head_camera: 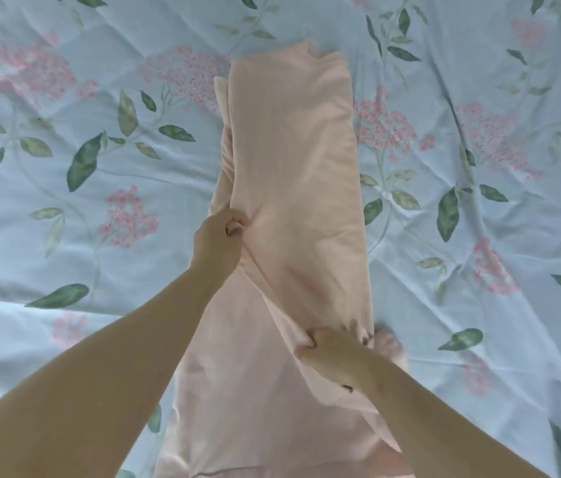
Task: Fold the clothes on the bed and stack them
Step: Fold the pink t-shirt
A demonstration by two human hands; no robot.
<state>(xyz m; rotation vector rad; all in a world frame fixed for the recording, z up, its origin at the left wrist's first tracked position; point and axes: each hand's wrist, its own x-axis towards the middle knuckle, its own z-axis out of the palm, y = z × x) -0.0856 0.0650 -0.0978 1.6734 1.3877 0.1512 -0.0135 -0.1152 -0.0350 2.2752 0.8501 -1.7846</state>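
So, the peach garment (293, 150) is laid out lengthwise down the middle of the bed, running from the far side right up to the near edge of the view. It lies on a pale blue bedsheet (65, 174) printed with pink flower clusters and green leaves. One long panel is folded over on top of the rest, pretty smooth, and a paler cream layer (220, 89) peeks out at its far left corner. The left hand (218, 238) has its fingers curled in, pinching the left edge of that folded panel about halfway along. The right hand (336, 357) is closer in, bunching the fabric at the panel's near right end in a tight grip.
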